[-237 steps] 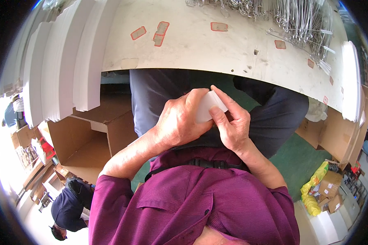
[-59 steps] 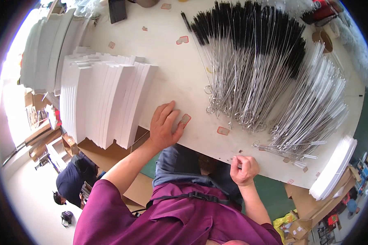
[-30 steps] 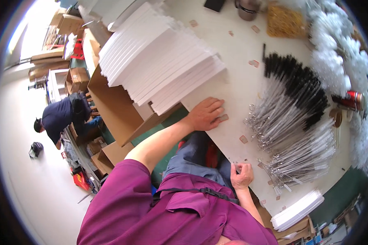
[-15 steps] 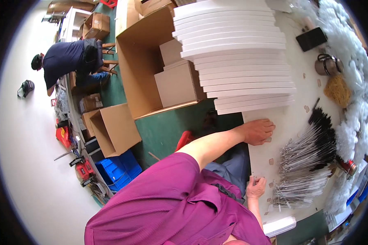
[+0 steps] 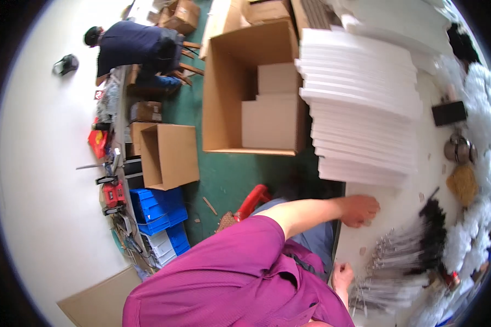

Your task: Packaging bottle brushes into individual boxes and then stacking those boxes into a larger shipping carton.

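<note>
Big stack of white foam sheets [image 5: 365, 109] fills the upper right, hanging over the white table [image 5: 403, 212]. Just below it, right of centre, the left hand [image 5: 360, 210] lies on the tabletop, fingers curled down. Bundled black-tipped wire brushes [image 5: 409, 256] sit lower right. The right hand [image 5: 342, 274] is fisted at the table edge; can't tell what's in it.

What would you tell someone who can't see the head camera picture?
A person in a magenta shirt rests the left hand on a white table below a stack of white foam sheets; the right hand touches wire brushes.
</note>
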### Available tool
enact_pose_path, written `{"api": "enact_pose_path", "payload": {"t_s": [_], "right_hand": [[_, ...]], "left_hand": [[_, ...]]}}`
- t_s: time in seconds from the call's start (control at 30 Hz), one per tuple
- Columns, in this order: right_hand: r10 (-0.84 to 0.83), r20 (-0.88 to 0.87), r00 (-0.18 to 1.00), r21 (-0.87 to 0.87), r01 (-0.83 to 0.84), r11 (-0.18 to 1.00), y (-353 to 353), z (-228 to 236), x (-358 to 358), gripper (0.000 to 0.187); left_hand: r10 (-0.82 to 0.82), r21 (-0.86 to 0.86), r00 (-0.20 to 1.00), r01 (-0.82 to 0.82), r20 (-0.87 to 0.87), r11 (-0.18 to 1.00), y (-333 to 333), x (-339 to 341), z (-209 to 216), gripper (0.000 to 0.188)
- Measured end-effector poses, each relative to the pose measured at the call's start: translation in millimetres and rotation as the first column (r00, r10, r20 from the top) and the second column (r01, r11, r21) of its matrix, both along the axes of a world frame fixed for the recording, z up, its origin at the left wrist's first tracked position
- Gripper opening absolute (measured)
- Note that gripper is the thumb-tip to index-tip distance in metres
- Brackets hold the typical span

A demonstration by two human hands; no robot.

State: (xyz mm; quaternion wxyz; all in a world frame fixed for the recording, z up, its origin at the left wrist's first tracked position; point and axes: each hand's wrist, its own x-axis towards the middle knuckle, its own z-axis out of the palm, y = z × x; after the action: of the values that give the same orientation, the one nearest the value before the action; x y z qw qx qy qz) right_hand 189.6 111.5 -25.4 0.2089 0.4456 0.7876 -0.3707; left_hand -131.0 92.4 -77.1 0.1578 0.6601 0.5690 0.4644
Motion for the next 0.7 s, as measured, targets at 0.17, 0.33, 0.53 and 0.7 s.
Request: {"api": "enact_pose_path", "payload": {"t_s": [0.17, 0.33, 0.53, 0.7], "right_hand": [[-0.132, -0.21, 0.969, -0.019, 0.131, 0.991, 26, -17, -57, 0.031], [0.013, -0.065, 0.998, 0.175, -0.002, 0.985, 19, -10, -114, 0.041], [0.158, 0.125, 0.98, 0.209, -0.182, 0.961, 32, -13, -126, 0.06], [0.307, 0.216, 0.927, 0.12, -0.337, 0.934, 63, -33, -126, 0.063]], "left_hand": [[-0.089, -0.105, 0.98, 0.07, -0.181, 0.992, -13, 11, 11, 0.021], [0.221, -0.452, 0.97, -0.155, 0.099, 0.879, -111, -7, 37, 0.015], [0.601, -0.738, 0.796, -0.364, 0.07, 0.567, -249, -61, 42, 0.018], [0.738, -0.786, 0.673, -0.481, -0.047, 0.389, -325, -102, 38, 0.016]]}}
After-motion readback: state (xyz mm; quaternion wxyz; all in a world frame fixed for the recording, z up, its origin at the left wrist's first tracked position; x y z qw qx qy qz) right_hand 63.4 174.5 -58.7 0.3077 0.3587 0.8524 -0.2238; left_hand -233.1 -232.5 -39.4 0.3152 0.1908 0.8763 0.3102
